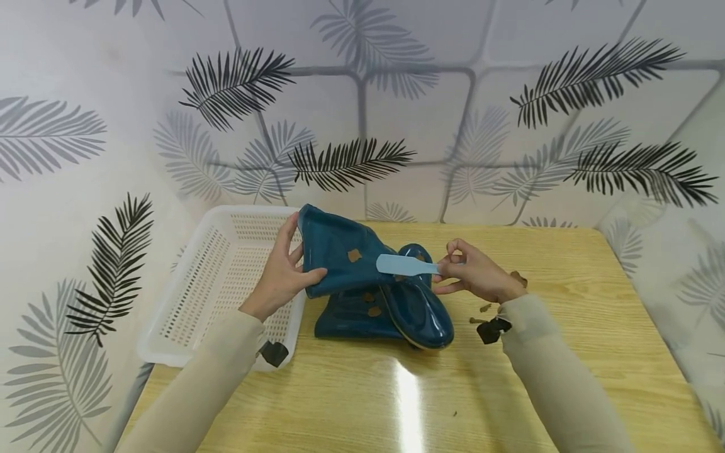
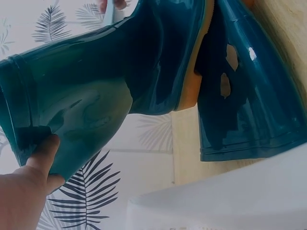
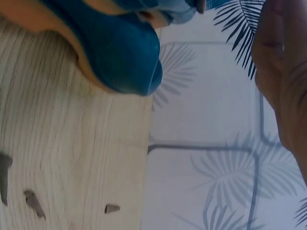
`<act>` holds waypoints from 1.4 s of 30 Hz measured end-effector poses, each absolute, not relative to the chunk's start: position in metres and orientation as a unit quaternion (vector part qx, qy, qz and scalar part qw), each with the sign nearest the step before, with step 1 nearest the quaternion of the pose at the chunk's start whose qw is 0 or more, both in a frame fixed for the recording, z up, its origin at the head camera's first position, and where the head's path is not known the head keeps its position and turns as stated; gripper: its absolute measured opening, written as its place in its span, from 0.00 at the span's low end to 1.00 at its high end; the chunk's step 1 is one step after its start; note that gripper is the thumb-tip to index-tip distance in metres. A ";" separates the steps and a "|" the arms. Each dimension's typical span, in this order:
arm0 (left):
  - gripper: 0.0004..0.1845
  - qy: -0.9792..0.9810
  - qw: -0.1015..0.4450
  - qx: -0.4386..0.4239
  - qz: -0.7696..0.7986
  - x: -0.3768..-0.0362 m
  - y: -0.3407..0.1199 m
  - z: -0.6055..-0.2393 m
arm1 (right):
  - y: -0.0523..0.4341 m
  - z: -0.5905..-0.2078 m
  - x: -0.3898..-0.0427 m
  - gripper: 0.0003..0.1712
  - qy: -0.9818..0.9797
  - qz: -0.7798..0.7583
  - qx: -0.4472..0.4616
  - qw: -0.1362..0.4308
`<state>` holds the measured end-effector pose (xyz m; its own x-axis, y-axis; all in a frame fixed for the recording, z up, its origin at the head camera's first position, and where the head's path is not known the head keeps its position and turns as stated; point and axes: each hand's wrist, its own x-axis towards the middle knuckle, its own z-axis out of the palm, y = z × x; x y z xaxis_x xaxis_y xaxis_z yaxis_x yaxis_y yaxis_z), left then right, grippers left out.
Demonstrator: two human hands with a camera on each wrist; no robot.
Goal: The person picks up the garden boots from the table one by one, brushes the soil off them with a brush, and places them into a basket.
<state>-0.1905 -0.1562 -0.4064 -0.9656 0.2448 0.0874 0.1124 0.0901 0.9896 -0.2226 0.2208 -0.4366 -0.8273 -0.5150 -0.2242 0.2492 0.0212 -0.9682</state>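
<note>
Left hand (image 1: pixel 281 272) grips the open top of a glossy dark teal rubber boot (image 1: pixel 345 261), thumb curled over the front of the shaft and fingers behind its rim; the left wrist view shows the thumb pressed against the cuff of that boot (image 2: pixel 86 96). This boot is tilted, its shaft raised toward the left hand and its foot resting over a second dark teal rubber boot (image 1: pixel 354 314) that lies flat on the table beneath it. Brown patches of dirt cling to both shafts.

Right hand (image 1: pixel 474 272) pinches the end of a pale blue flat plastic scraper (image 1: pixel 404 265) between thumb and fingers, the blade pointing left and lying against the raised boot, just above its rounded toe. In the right wrist view that toe (image 3: pixel 122 52) hangs over the table's edge of view, with its tan sole rim showing.

Both boots sit on a light wooden table (image 1: pixel 566 352). Right of the boots, near the right wrist, small brown flakes of dirt (image 1: pixel 484 307) lie scattered on the wood. Left of the boots, touching them at its near corner, stands a white perforated plastic basket (image 1: pixel 209 283). Behind the boots rises a pale wall with grey and black palm-leaf prints (image 1: pixel 362 94).
</note>
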 end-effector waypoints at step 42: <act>0.55 0.731 0.040 0.103 0.674 -0.182 -0.155 -0.413 | 0.227 -0.433 -0.214 0.21 0.705 -0.688 -0.017 0.171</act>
<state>-0.1819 -0.1552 -0.4129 -0.9756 0.2042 0.0809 0.0973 0.0714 0.9927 -0.2139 0.2266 -0.4334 -0.9410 -0.2593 -0.2175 0.2112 0.0520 -0.9761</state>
